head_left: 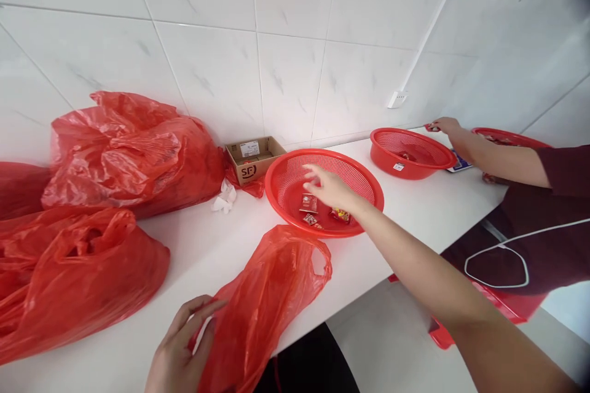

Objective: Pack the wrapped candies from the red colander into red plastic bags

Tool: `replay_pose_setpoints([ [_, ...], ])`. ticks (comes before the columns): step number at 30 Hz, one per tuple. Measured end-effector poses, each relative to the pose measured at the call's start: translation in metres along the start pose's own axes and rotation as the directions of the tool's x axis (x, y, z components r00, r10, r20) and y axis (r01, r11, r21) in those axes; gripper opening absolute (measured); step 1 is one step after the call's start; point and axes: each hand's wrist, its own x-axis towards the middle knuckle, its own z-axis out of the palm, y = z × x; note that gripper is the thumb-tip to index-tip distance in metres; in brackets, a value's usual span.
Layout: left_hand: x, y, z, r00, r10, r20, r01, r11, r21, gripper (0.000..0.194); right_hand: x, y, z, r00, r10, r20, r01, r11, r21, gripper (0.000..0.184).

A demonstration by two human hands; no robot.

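Observation:
My left hand [187, 341] pinches the edge of a red plastic bag [271, 285], which lies across the front of the white table with its handle loop towards the basket. Over a red perforated plastic basket [369, 193] I hold my right hand [327, 187], fingers apart and nothing visible in them. Inside that basket lie a small red packet [309, 203], a yellow-and-red packet [341, 215] and a small dark-and-white packet [310, 219]. My right hand is nearest to the red packet.
Full red bags [133, 159] crowd the left side. A cardboard box [255, 166] and crumpled tissue [225, 198] sit beside the basket. On the right, a co-worker's hand [445, 125] reaches past a second red basket [391, 159]. A red stool [520, 307] stands below.

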Motion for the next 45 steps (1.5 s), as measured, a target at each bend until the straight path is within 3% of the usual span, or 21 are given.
replay_pose_setpoints([
  [3, -0.003, -0.003, -0.002, 0.996, -0.004, -0.092, 0.004, 1.0, -0.006, 0.033, 0.006, 0.032, -0.011, 0.976, 0.166, 0.144, -0.122, 0.954, -0.272, 0.065],
  [6, -0.005, 0.001, -0.003, 0.997, -0.036, -0.068, 0.033, 0.999, -0.043, 0.033, 0.001, 0.054, -0.005, 0.901, 0.248, 0.356, -0.129, 0.937, -0.326, 0.085],
  [8, -0.005, 0.006, -0.004, 0.995, -0.092, -0.041, 0.09, 0.994, -0.058, 0.034, -0.005, 0.058, 0.007, 0.861, 0.296, 0.414, -0.139, 0.919, -0.368, 0.093],
  [12, -0.01, 0.018, -0.007, 0.965, -0.255, 0.057, 0.259, 0.963, -0.08, 0.044, -0.007, 0.054, 0.016, 0.841, 0.335, 0.425, -0.151, 0.899, -0.411, 0.074],
  [15, -0.016, 0.019, -0.009, 0.934, -0.335, 0.127, 0.351, 0.927, -0.134, 0.044, -0.006, 0.041, 0.002, 0.87, 0.27, 0.413, -0.125, 0.93, -0.344, 0.054],
  [17, -0.019, 0.016, -0.01, 0.918, -0.353, 0.179, 0.378, 0.916, -0.13, 0.044, -0.013, 0.022, -0.01, 0.919, 0.179, 0.35, -0.087, 0.961, -0.263, 0.045],
  [20, -0.018, 0.015, -0.009, 0.914, -0.349, 0.209, 0.373, 0.924, -0.088, 0.052, -0.035, -0.024, -0.011, 0.977, -0.109, 0.183, 0.087, 0.988, 0.127, 0.041],
  [22, -0.013, 0.023, -0.007, 0.928, -0.335, 0.161, 0.353, 0.93, -0.101, 0.058, -0.053, -0.055, 0.008, 0.926, -0.339, 0.164, 0.239, 0.866, 0.439, 0.042],
  [24, -0.008, 0.039, -0.007, 0.942, -0.322, 0.091, 0.332, 0.933, -0.14, 0.06, -0.069, -0.076, 0.042, 0.848, -0.457, 0.271, 0.29, 0.825, 0.485, 0.043],
  [25, -0.007, 0.048, -0.007, 0.945, -0.321, 0.058, 0.326, 0.932, -0.158, 0.061, -0.074, -0.081, 0.063, 0.844, -0.445, 0.299, 0.306, 0.858, 0.413, 0.045],
  [28, -0.007, 0.07, -0.013, 0.943, -0.33, -0.036, 0.319, 0.93, -0.18, 0.064, -0.079, -0.077, 0.115, 0.9, -0.292, 0.322, 0.295, 0.955, 0.042, 0.047],
  [30, -0.01, 0.075, -0.019, 0.936, -0.34, -0.091, 0.322, 0.931, -0.175, 0.067, -0.079, -0.069, 0.126, 0.915, -0.269, 0.3, 0.308, 0.947, -0.09, 0.047],
  [32, -0.013, 0.071, -0.024, 0.926, -0.361, -0.111, 0.339, 0.925, -0.172, 0.069, -0.077, -0.066, 0.113, 0.891, -0.347, 0.293, 0.37, 0.929, -0.025, 0.049],
  [34, -0.015, 0.063, -0.027, 0.923, -0.376, -0.083, 0.36, 0.918, -0.166, 0.071, -0.069, -0.068, 0.082, 0.858, -0.448, 0.25, 0.423, 0.894, 0.148, 0.048],
  [36, -0.015, 0.057, -0.026, 0.933, -0.356, -0.05, 0.344, 0.924, -0.164, 0.073, -0.05, -0.069, 0.048, 0.873, -0.465, 0.147, 0.415, 0.866, 0.277, 0.037],
  [37, -0.014, 0.056, -0.025, 0.939, -0.342, -0.041, 0.33, 0.927, -0.175, 0.074, -0.036, -0.066, 0.034, 0.902, -0.422, 0.094, 0.379, 0.875, 0.301, 0.034],
  [38, -0.013, 0.056, -0.023, 0.943, -0.33, -0.038, 0.317, 0.929, -0.193, 0.074, -0.02, -0.06, 0.024, 0.935, -0.346, 0.082, 0.313, 0.909, 0.274, 0.034],
  [40, -0.011, 0.061, -0.021, 0.948, -0.316, -0.043, 0.3, 0.928, -0.223, 0.074, 0.011, -0.042, 0.014, 0.983, -0.141, 0.121, 0.137, 0.99, 0.042, 0.036],
  [42, -0.01, 0.069, -0.021, 0.948, -0.315, -0.053, 0.296, 0.928, -0.225, 0.072, 0.035, -0.02, 0.018, 0.972, 0.009, 0.235, 0.036, 0.981, -0.189, 0.05],
  [45, -0.01, 0.078, -0.023, 0.944, -0.323, -0.067, 0.302, 0.929, -0.216, 0.072, 0.049, 0.007, 0.032, 0.926, 0.091, 0.365, 0.026, 0.952, -0.304, 0.067],
])
